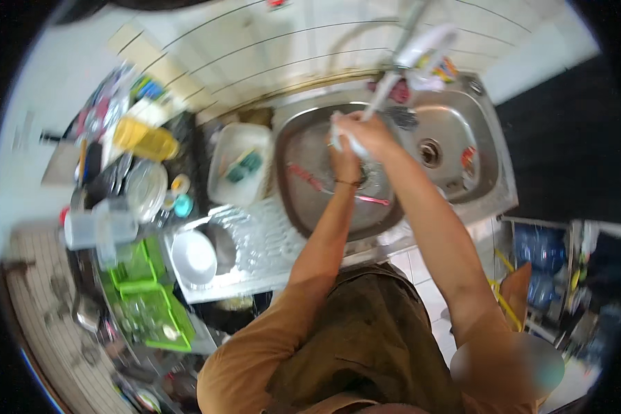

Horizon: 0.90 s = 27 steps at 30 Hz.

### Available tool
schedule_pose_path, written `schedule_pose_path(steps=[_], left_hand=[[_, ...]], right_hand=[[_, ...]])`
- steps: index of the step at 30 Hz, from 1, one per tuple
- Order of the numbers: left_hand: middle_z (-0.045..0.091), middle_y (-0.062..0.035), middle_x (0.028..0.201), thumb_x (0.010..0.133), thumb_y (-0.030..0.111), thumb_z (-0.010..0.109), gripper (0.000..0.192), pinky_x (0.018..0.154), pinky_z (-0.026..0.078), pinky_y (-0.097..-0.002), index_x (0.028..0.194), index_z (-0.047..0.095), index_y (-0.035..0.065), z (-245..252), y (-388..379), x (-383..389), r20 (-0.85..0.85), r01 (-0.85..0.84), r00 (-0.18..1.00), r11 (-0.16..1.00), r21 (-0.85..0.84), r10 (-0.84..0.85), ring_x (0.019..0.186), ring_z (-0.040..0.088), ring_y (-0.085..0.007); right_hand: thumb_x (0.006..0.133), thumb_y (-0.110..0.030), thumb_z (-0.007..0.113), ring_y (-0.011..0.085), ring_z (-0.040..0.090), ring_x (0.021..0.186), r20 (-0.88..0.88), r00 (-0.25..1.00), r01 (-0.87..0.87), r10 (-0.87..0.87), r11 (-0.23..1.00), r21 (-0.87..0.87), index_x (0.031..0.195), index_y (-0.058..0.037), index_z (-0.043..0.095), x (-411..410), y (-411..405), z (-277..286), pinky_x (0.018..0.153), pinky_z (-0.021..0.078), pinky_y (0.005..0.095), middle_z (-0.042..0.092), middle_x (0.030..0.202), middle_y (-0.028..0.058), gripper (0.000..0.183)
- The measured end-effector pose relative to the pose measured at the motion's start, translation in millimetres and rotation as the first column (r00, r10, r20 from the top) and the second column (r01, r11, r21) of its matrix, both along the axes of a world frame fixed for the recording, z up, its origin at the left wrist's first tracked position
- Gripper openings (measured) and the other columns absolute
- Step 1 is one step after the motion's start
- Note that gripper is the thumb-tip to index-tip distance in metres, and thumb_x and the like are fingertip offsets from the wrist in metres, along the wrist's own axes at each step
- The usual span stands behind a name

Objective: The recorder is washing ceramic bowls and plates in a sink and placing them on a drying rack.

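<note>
Both hands are together over the left basin (295, 207) of a stainless steel sink, below the spout (382, 93) of a tap. Between them is a small white object (356, 147), too blurred and covered to name. My right hand (371, 133) grips it from above and the right. From the lower left, my left hand (343, 161) holds it too, with a thin bracelet at the wrist. Under the hands, on the basin floor, lie a pink-handled utensil (373, 200) and a red patterned handle (305, 176). My left forearm partly hides them.
A whitish tub (216, 181) with a green sponge (244, 166) stands left of the basin. A white bowl (193, 257) rests on the drainboard (259, 235). Further left are a yellow liquid bottle (145, 139) and a green rack (152, 305). The right basin (458, 116) holds a red-and-white item (467, 159).
</note>
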<state>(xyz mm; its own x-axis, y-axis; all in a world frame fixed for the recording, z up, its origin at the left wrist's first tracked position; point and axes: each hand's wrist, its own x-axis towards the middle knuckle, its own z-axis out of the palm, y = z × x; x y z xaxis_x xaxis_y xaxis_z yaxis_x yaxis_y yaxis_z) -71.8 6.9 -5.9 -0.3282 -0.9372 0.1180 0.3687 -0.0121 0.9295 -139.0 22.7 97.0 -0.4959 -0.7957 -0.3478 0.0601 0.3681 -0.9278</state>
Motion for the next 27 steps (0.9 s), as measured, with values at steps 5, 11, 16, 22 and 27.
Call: schedule_pose_path(steps=[5,11,16,22,27], left_hand=[[0.048,-0.0179,0.125,0.092,0.049,0.050,0.066,0.095,0.041,-0.0362,0.132,0.036,-0.0012,3,16,-12,-0.044,-0.002,0.999,0.966,0.260,0.014,0.113,0.050,-0.0252],[0.049,-0.0220,0.127,0.092,0.041,0.055,0.066,0.096,0.041,-0.0384,0.135,0.031,-0.0025,20,15,14,0.073,-0.147,0.988,0.964,0.221,0.134,0.114,0.051,-0.0296],[0.049,-0.0234,0.125,0.089,0.034,0.059,0.065,0.096,0.041,-0.0401,0.135,0.031,-0.0035,11,23,1,0.039,-0.234,0.972,0.964,0.129,0.231,0.115,0.050,-0.0307],[0.050,-0.0228,0.122,0.089,0.034,0.060,0.067,0.096,0.041,-0.0398,0.136,0.030,-0.0031,21,20,13,0.156,-0.255,0.959,0.962,0.098,0.238,0.110,0.052,-0.0307],[0.051,-0.0216,0.120,0.088,0.034,0.061,0.066,0.095,0.041,-0.0388,0.134,0.032,-0.0038,18,25,9,0.101,-0.202,0.976,0.972,0.118,0.190,0.109,0.052,-0.0293]], right_hand=[[0.079,-0.029,0.073,0.0136,0.059,0.074,0.042,0.999,0.015,-0.014,1.000,-0.013,0.088,0.0001,0.068,-19,3,-4,0.067,0.0477,0.0289,0.065,0.081,0.0069,0.031],[0.078,-0.027,0.072,0.0139,0.056,0.086,-0.127,0.988,-0.072,0.083,0.994,0.085,0.095,-0.0008,0.068,-3,-9,-8,0.083,0.0431,0.0273,0.064,0.088,0.0039,0.031],[0.082,-0.027,0.070,0.0114,0.058,0.077,-0.215,0.971,-0.095,0.105,0.994,0.055,0.091,-0.0012,0.069,-5,-1,2,0.070,0.0457,0.0258,0.066,0.084,0.0045,0.027],[0.083,-0.029,0.069,0.0107,0.054,0.076,-0.133,0.983,-0.117,0.126,0.990,0.073,0.086,-0.0014,0.068,-4,-1,8,0.072,0.0432,0.0264,0.063,0.079,0.0020,0.028],[0.084,-0.034,0.067,0.0139,0.058,0.084,-0.319,0.941,-0.145,0.113,0.986,-0.077,0.094,-0.0001,0.068,-5,-1,6,0.077,0.0435,0.0275,0.065,0.090,0.0049,0.035]])
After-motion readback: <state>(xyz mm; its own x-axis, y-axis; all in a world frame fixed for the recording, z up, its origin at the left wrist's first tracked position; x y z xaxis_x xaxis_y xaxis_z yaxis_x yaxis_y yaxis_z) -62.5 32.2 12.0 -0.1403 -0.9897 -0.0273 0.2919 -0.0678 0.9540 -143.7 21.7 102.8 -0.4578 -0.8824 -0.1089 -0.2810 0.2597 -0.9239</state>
